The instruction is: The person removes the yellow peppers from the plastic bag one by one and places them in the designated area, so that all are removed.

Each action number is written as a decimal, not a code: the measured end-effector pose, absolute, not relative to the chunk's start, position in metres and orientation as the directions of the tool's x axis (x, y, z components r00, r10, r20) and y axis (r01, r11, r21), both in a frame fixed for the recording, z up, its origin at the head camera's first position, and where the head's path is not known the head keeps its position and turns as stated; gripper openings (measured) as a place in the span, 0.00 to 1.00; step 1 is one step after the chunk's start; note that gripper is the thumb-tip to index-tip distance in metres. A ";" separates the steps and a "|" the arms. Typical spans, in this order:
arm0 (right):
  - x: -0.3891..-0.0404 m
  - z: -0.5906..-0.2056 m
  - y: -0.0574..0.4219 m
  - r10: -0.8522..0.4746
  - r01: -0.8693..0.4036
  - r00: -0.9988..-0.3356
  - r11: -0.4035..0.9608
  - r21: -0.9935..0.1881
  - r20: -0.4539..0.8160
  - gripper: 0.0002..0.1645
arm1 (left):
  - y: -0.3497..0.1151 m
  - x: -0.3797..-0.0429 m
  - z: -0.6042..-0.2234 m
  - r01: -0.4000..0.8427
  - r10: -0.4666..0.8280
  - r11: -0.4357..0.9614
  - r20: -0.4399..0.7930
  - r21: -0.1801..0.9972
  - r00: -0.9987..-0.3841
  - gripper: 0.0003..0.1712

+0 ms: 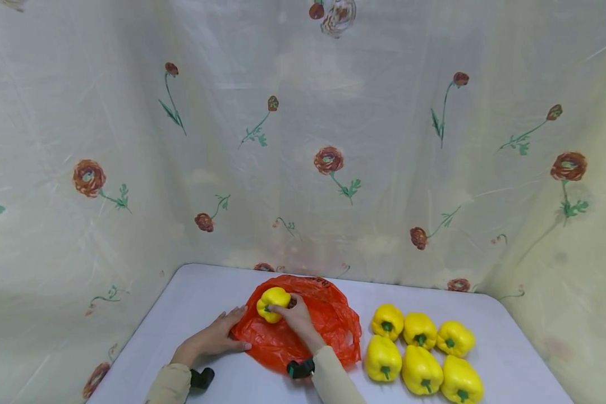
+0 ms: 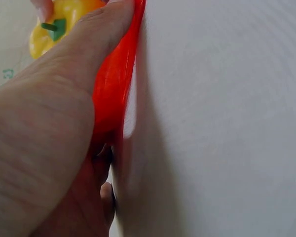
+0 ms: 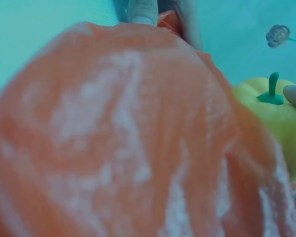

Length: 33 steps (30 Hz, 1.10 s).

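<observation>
A yellow bell pepper with a green stem is above the red plastic bag, near its far left part. My right hand grips this pepper, thumb near the stem. At the bag's left edge, my left hand holds the plastic between thumb and fingers. The left wrist view shows the left thumb over the red bag, with the pepper beyond. A raised fold of bag fills much of the right wrist view and partly covers the pepper.
Several more yellow bell peppers stand in two rows right of the bag on the white table. A flowered curtain hangs behind the table and along both sides. Dark wrist cameras sit on both wrists.
</observation>
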State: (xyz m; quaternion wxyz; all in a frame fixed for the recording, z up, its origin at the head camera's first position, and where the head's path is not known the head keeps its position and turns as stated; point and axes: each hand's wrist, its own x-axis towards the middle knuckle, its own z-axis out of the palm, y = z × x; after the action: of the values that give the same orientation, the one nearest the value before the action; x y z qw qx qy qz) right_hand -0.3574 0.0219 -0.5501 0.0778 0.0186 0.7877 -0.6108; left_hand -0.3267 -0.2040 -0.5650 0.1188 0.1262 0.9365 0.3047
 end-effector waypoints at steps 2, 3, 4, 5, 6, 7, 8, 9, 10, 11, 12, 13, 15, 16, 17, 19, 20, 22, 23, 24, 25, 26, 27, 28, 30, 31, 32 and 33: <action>-0.357 -0.548 0.023 -0.071 0.122 -0.987 0.250 -0.960 -0.144 0.52 | -0.204 -0.327 -0.565 0.171 0.312 0.783 -0.141 0.598 -0.939 0.59; -0.356 -0.547 0.024 -0.075 0.119 -0.987 0.246 -0.962 -0.141 0.51 | -0.204 -0.327 -0.565 0.174 0.314 0.783 -0.139 0.597 -0.939 0.59; -0.356 -0.547 0.024 -0.079 0.117 -0.987 0.243 -0.963 -0.139 0.50 | -0.204 -0.327 -0.566 0.176 0.316 0.782 -0.137 0.598 -0.939 0.59; -0.355 -0.546 0.025 -0.086 0.111 -0.987 0.242 -0.964 -0.135 0.50 | -0.204 -0.327 -0.565 0.176 0.316 0.781 -0.136 0.600 -0.939 0.59; -0.355 -0.545 0.026 -0.091 0.107 -0.987 0.239 -0.965 -0.132 0.49 | -0.205 -0.327 -0.565 0.178 0.318 0.779 -0.134 0.601 -0.939 0.59; -0.354 -0.544 0.027 -0.098 0.101 -0.987 0.236 -0.967 -0.127 0.49 | -0.205 -0.326 -0.565 0.180 0.319 0.780 -0.134 0.600 -0.938 0.59; -0.353 -0.543 0.028 -0.105 0.095 -0.987 0.234 -0.968 -0.123 0.48 | -0.205 -0.326 -0.565 0.180 0.320 0.780 -0.134 0.600 -0.938 0.59; -0.353 -0.543 0.029 -0.113 0.085 -0.987 0.237 -0.968 -0.115 0.48 | -0.205 -0.326 -0.565 0.180 0.321 0.780 -0.136 0.600 -0.937 0.59; -0.352 -0.542 0.030 -0.121 0.077 -0.987 0.238 -0.968 -0.108 0.47 | -0.205 -0.326 -0.565 0.182 0.323 0.778 -0.135 0.602 -0.937 0.59; -0.352 -0.542 0.031 -0.128 0.071 -0.986 0.239 -0.968 -0.104 0.47 | -0.205 -0.326 -0.564 0.183 0.324 0.778 -0.135 0.601 -0.936 0.59; -0.351 -0.541 0.032 -0.134 0.068 -0.986 0.238 -0.969 -0.102 0.47 | -0.205 -0.326 -0.564 0.184 0.326 0.780 -0.137 0.599 -0.935 0.59; -0.350 -0.541 0.034 -0.142 0.060 -0.985 0.242 -0.968 -0.096 0.47 | -0.205 -0.325 -0.564 0.180 0.323 0.781 -0.140 0.598 -0.936 0.59; -0.349 -0.541 0.035 -0.155 0.049 -0.984 0.248 -0.967 -0.090 0.47 | -0.204 -0.324 -0.563 0.175 0.318 0.782 -0.140 0.598 -0.938 0.58; -0.348 -0.541 0.036 -0.160 0.046 -0.983 0.251 -0.967 -0.089 0.48 | -0.204 -0.324 -0.563 0.173 0.316 0.782 -0.140 0.599 -0.938 0.58; -0.347 -0.541 0.037 -0.165 0.038 -0.983 0.256 -0.966 -0.083 0.48 | -0.204 -0.324 -0.562 0.170 0.312 0.783 -0.142 0.599 -0.939 0.58; -0.344 -0.541 0.039 -0.176 0.022 -0.982 0.263 -0.965 -0.070 0.47 | -0.203 -0.323 -0.562 0.164 0.307 0.782 -0.142 0.601 -0.941 0.58; -0.343 -0.541 0.040 -0.180 0.017 -0.981 0.265 -0.964 -0.067 0.47 | -0.203 -0.323 -0.562 0.164 0.307 0.781 -0.141 0.602 -0.941 0.58; -0.340 -0.542 0.041 -0.191 0.005 -0.980 0.275 -0.961 -0.060 0.46 | -0.203 -0.322 -0.561 0.161 0.307 0.781 -0.146 0.603 -0.940 0.58; -0.339 -0.542 0.042 -0.195 -0.002 -0.979 0.276 -0.961 -0.054 0.46 | -0.203 -0.322 -0.561 0.160 0.306 0.783 -0.149 0.601 -0.940 0.58; -0.338 -0.542 0.042 -0.199 -0.003 -0.979 0.276 -0.961 -0.054 0.46 | -0.203 -0.322 -0.562 0.160 0.306 0.784 -0.149 0.600 -0.940 0.58; -0.337 -0.542 0.043 -0.203 -0.007 -0.978 0.279 -0.960 -0.052 0.46 | -0.203 -0.322 -0.562 0.159 0.305 0.785 -0.149 0.599 -0.941 0.58; -0.336 -0.541 0.044 -0.204 -0.010 -0.978 0.285 -0.958 -0.051 0.47 | -0.203 -0.323 -0.562 0.157 0.303 0.785 -0.150 0.599 -0.941 0.58; -0.335 -0.540 0.044 -0.207 -0.012 -0.977 0.290 -0.957 -0.050 0.47 | -0.203 -0.323 -0.563 0.159 0.305 0.785 -0.150 0.599 -0.940 0.58; -0.334 -0.538 0.045 -0.210 -0.014 -0.976 0.289 -0.957 -0.049 0.47 | -0.204 -0.323 -0.563 0.160 0.306 0.784 -0.148 0.600 -0.941 0.58; -0.331 -0.535 0.048 -0.222 -0.019 -0.974 0.294 -0.956 -0.049 0.48 | -0.204 -0.324 -0.564 0.165 0.308 0.781 -0.142 0.603 -0.941 0.58; -0.329 -0.533 0.049 -0.228 -0.024 -0.972 0.301 -0.953 -0.048 0.49 | -0.204 -0.324 -0.564 0.164 0.308 0.780 -0.142 0.603 -0.941 0.58; -0.327 -0.531 0.051 -0.234 -0.027 -0.971 0.307 -0.951 -0.048 0.49 | -0.204 -0.325 -0.564 0.163 0.308 0.780 -0.143 0.604 -0.941 0.58; -0.325 -0.529 0.053 -0.241 -0.034 -0.970 0.311 -0.950 -0.045 0.50 | -0.204 -0.325 -0.564 0.162 0.308 0.780 -0.146 0.605 -0.940 0.58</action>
State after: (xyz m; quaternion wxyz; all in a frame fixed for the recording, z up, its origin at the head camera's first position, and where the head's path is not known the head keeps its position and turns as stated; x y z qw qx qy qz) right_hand -0.3249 0.0526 -0.5288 0.0892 -0.0852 0.8047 -0.5807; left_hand -0.3247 -0.2042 -0.5643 0.1190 0.1254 0.9358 0.3072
